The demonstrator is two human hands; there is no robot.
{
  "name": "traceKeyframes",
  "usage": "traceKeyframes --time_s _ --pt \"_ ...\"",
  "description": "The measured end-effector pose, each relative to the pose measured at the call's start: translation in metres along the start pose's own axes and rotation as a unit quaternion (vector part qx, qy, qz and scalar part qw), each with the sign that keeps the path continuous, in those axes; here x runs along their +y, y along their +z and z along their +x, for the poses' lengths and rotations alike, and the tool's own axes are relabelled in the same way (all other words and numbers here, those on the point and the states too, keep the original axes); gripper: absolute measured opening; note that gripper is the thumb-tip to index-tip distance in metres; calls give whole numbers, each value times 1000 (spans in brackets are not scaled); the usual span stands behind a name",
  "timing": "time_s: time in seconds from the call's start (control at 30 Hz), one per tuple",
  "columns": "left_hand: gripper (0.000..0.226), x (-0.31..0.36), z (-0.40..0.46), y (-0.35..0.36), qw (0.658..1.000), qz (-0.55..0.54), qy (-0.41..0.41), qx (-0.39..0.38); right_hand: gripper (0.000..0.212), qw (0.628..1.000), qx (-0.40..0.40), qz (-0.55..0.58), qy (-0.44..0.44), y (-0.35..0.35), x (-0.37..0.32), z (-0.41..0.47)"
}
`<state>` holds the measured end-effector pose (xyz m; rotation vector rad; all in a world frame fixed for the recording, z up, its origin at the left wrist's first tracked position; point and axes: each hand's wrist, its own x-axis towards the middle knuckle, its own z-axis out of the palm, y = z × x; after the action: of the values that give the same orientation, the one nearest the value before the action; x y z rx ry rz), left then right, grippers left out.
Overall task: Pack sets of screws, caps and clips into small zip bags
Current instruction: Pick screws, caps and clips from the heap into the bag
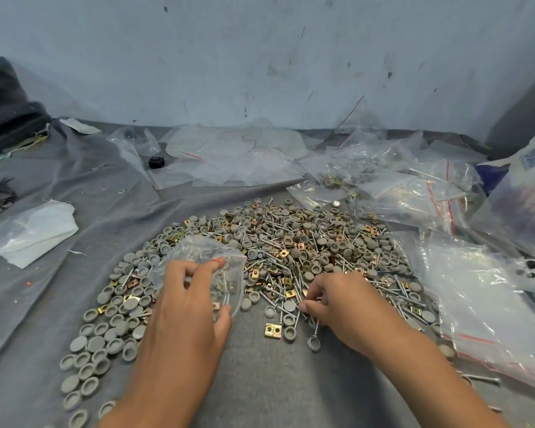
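We reached both bare forearms forward, our left hand point(189, 299) palm-down with its fingers and thumb curled in a pinch around what it held, while our right hand point(342, 301) lay knuckles-up beside it, its fingertips point(304, 306) bent inward and gathered close together.

Dim, even light; edges warped.

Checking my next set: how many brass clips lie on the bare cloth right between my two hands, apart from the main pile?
2 brass clips, touching side by side on the grey cloth, between the left hand and right hand, beside a grey cap. Others may be hidden under the hands.
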<state>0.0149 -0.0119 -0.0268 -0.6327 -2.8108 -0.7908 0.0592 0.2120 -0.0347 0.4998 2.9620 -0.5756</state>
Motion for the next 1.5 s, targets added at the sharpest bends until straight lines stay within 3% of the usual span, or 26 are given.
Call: traceKeyframes --time_s 0.13,0.23,0.3,0.37,0.47,0.73,0.9,0.97,1.13,1.27,1.5 --pt "74 -1 -1 2 1000 -14 -6 -5 19 999 -26 41 -3 -3 2 0" --pt "73 -3 0 4 1000 -24 2 -4 15 990 6 140 -30 -10 3 -2" --pt "70 -3 0 6 999 -48 13 5 12 961 57 259 -75 -15 -2 -6" --pt "65 -2 -1 7 997 -79 24 8 9 909 88 380 -147 -17 -17 -12" --pt "60 1 -3 7 992 -117 34 10 4 868 90 429 -231 -8 -43 -19" --pt "60 4 -3 7 987 -147 60 4 10 898 200 290 -262 10 -55 -17" --pt "62 -1 -3 6 987 -150 48 18 7 895 222 313 -229 0 -45 -18" --pt "62 -3 -3 5 987 -151 45 28 9 920 202 285 -179 -7 -32 -12" --pt "63 -1 -4 4 989 -134 50 33 12 986 52 116 -105 -7 -5 -8" --pt "63 0 -5 6 992 -111 58 36 21 990 8 -19 -139 2 -6 -10" --pt "63 -2 -5 6 992 -106 55 28 24 982 -35 -46 -182 -5 2 -11"
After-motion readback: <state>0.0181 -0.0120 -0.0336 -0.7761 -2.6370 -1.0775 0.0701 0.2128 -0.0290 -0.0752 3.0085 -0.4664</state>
